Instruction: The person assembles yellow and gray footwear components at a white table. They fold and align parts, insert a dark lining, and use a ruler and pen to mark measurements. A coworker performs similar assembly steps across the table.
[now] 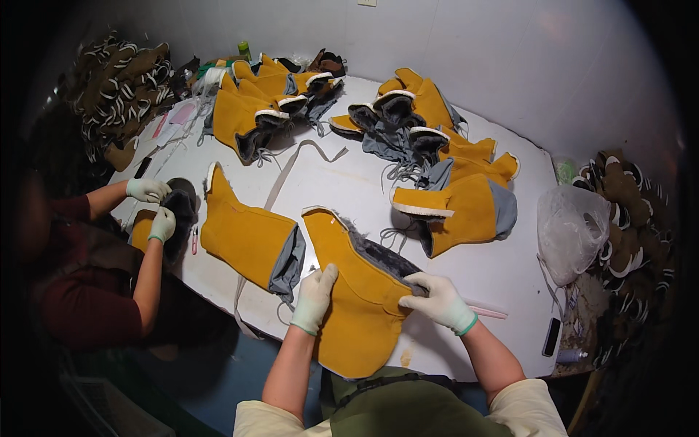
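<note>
Both my hands wear pale gloves with green cuffs and hold a mustard boot upper (357, 306) with dark fur lining over the near table edge. My left hand (315, 297) grips its left side, thumb on the outer face. Across from it, my right hand (437, 300) pinches the fur-lined edge at the right. A second mustard boot upper (246, 240) with a grey fabric collar lies on the table just left of the held one. To the right, another upper (464, 213) rests on its side with a white strip along its edge and a grey cord beside it.
More boot uppers lie in piles at the back left (251, 109) and back right (420, 104). A gloved co-worker (144, 213) handles a piece at left. A clear plastic bag (570, 229), a phone (551, 337) and a spray can (570, 356) are at right. A strap (284, 175) crosses the white table (338, 185).
</note>
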Tool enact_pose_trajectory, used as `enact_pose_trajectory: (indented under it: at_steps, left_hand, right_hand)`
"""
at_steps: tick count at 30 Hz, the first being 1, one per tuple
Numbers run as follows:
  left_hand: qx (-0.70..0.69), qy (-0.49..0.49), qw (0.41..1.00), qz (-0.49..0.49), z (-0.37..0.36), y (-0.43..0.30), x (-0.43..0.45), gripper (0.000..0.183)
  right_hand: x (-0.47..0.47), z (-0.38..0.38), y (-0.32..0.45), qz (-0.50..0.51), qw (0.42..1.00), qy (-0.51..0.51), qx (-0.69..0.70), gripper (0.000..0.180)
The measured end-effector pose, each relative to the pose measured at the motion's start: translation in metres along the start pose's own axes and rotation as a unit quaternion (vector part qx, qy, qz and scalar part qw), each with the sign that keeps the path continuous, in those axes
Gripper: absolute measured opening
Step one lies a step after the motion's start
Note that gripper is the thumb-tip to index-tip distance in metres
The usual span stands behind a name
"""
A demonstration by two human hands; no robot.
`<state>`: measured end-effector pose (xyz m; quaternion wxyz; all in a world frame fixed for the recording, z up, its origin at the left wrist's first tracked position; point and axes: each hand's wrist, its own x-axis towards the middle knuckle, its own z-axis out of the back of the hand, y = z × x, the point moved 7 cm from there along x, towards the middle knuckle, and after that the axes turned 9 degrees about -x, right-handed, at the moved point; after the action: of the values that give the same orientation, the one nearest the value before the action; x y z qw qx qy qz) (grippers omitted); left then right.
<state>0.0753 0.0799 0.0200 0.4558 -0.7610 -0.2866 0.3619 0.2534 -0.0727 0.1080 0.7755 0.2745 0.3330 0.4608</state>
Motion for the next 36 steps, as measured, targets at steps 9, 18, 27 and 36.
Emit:
enact_pose_trajectory:
  at_steps: [9, 18, 27, 36]
  left_hand:
    - [0.135, -0.021, 0.990, -0.037, -0.025, -0.011, -0.024, 0.041]
    - [0.133, 0.028, 0.987, -0.079, -0.055, 0.013, -0.048, 0.041]
    - [0.307, -0.129, 0.820, -0.465, -0.014, -0.076, -0.097, 0.040]
    - [0.464, 0.056, 0.669, -0.578, -0.071, -0.140, -0.104, 0.044]
  right_hand:
    - [-0.010, 0.013, 0.012, 0.055, 0.997, -0.061, -0.007, 0.047]
    - [0.003, 0.000, 0.039, 0.068, 0.990, -0.085, -0.094, 0.038]
    - [-0.028, -0.019, 0.061, 0.215, 0.942, -0.167, -0.198, 0.019]
    - [-0.039, -0.038, 0.072, 0.233, 0.945, -0.135, -0.188, 0.023]
